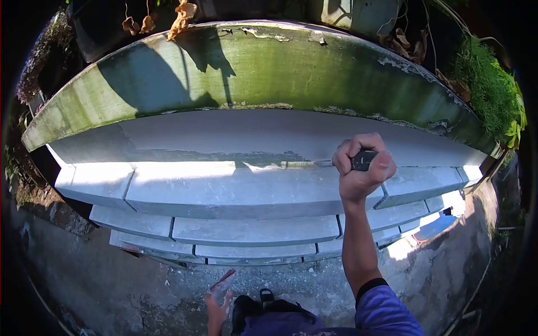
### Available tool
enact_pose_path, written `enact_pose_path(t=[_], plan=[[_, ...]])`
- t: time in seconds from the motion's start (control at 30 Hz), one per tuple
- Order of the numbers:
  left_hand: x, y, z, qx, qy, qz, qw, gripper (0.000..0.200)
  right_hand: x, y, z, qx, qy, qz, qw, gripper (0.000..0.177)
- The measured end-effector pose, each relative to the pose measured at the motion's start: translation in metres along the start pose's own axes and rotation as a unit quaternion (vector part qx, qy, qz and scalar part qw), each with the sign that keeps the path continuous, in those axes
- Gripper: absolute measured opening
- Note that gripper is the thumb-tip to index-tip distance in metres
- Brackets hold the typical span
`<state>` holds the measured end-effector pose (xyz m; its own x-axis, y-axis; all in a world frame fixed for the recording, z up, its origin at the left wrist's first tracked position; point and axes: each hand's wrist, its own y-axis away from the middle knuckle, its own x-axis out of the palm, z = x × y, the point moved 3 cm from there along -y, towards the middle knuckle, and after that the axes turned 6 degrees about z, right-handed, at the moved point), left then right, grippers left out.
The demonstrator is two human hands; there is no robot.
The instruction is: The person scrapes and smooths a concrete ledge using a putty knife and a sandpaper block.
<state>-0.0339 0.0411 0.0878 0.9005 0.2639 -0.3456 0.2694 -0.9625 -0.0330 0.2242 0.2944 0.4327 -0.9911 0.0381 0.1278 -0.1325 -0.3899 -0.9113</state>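
Note:
My right hand [361, 176] is closed around the dark handle of a putty knife [363, 161], as it appears. Its thin blade points left, at the joint where the white wall [235, 130] meets the top pale block [224, 185]. Low in the view, my left hand [217, 307] holds a flat reddish-brown piece [225, 279], with its kind too small to make out. Along the base of the wall runs a rough grey patch [218, 155], left of the blade.
A curved, green-stained ledge [280, 70] with flaking edges overhangs the wall. Pale blocks descend in steps [255, 231] to the rough ground [112, 274]. Dry leaves [182, 19] hang over the ledge, a green plant [485, 92] grows at right, and a blue object [436, 228] lies below it.

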Motion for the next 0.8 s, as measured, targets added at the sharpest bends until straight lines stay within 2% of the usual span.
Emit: enact_pose_path(t=[0.03, 0.07, 0.17, 0.2, 0.33, 0.37, 0.4, 0.43, 0.5, 0.63, 0.67, 0.7, 0.8], plan=[[0.001, -0.004, -0.009, 0.008, 0.013, 0.018, 1.0, 0.036, -0.01, 0.0, 0.02, -0.041, -0.017, -0.011, 0.999, 0.07], [0.002, -0.008, -0.018, 0.016, 0.026, 0.036, 0.999, 0.037, -0.014, 0.001, 0.032, -0.041, -0.14, -0.009, 0.989, 0.072], [0.0, -0.016, -0.038, 0.011, 0.042, 0.088, 0.995, 0.039, -0.004, 0.001, -0.002, -0.03, 0.079, -0.012, 0.996, 0.072], [0.001, -0.02, -0.041, 0.019, 0.062, 0.095, 0.993, 0.039, -0.006, -0.005, 0.003, 0.022, 0.025, 0.027, 0.999, 0.072], [-0.01, -0.029, -0.038, -0.011, 0.04, 0.122, 0.992, 0.037, -0.015, -0.007, 0.021, 0.019, -0.17, -0.009, 0.985, 0.072], [-0.013, -0.029, -0.035, -0.022, 0.029, 0.124, 0.992, 0.037, -0.003, -0.005, 0.001, 0.005, 0.075, -0.004, 0.997, 0.069], [-0.019, -0.03, -0.032, -0.029, 0.017, 0.119, 0.992, 0.037, 0.001, -0.003, -0.006, 0.021, 0.084, 0.011, 0.996, 0.069], [-0.025, -0.035, -0.031, 0.003, 0.011, 0.107, 0.994, 0.037, 0.006, -0.003, -0.009, 0.035, 0.091, 0.026, 0.995, 0.07], [-0.039, -0.047, -0.041, 0.1, 0.005, 0.075, 0.992, 0.037, -0.011, -0.003, 0.016, 0.029, -0.075, -0.014, 0.997, 0.069], [-0.066, -0.086, -0.099, 0.337, -0.027, 0.035, 0.94, 0.039, 0.005, 0.003, -0.012, 0.025, 0.11, -0.044, 0.993, 0.069], [-0.074, -0.094, -0.105, 0.374, -0.05, 0.013, 0.926, 0.039, 0.002, -0.001, -0.003, 0.058, 0.051, -0.015, 0.997, 0.069], [-0.081, -0.104, -0.111, 0.412, -0.073, -0.012, 0.908, 0.04, -0.001, -0.004, 0.018, 0.046, -0.057, -0.02, 0.997, 0.068], [-0.096, -0.128, -0.15, 0.51, -0.153, -0.109, 0.839, 0.043, 0.004, -0.008, 0.017, 0.042, -0.05, -0.037, 0.997, 0.067]])
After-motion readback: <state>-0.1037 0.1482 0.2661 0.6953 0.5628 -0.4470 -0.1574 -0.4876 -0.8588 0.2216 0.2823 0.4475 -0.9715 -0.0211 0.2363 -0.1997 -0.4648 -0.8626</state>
